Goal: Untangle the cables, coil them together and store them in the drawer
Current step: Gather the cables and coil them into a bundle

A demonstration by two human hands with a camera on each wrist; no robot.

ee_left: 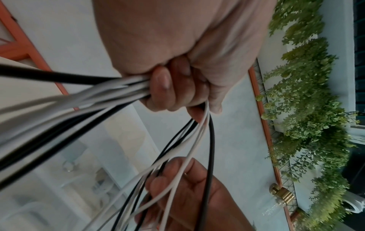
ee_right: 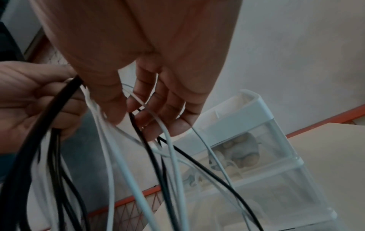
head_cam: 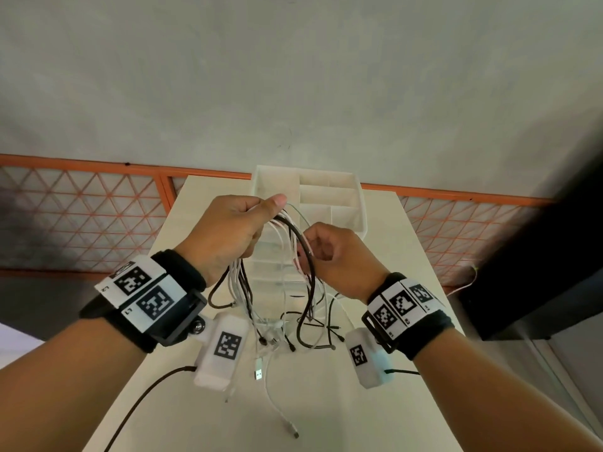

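Several white and black cables point(head_cam: 243, 282) hang as one bunch above the cream table point(head_cam: 391, 243), their plug ends trailing on its surface. My left hand point(head_cam: 228, 230) grips the top of the bunch in a fist; in the left wrist view its fingers point(ee_left: 168, 87) are curled round the cables point(ee_left: 98, 93). My right hand point(head_cam: 336, 256) is just to the right. Its thumb and fingertips point(ee_right: 156, 115) pinch a few strands point(ee_right: 138, 132) on the right side of the loop. The white drawer unit point(head_cam: 359, 203) with translucent drawers stands behind the hands.
A white USB plug point(head_cam: 258, 374) and loose cable ends lie on the table in front of the drawer unit. An orange lattice railing point(head_cam: 98, 203) runs behind the table. A dark block point(head_cam: 554, 272) stands at the right. The table is narrow, with edges close on both sides.
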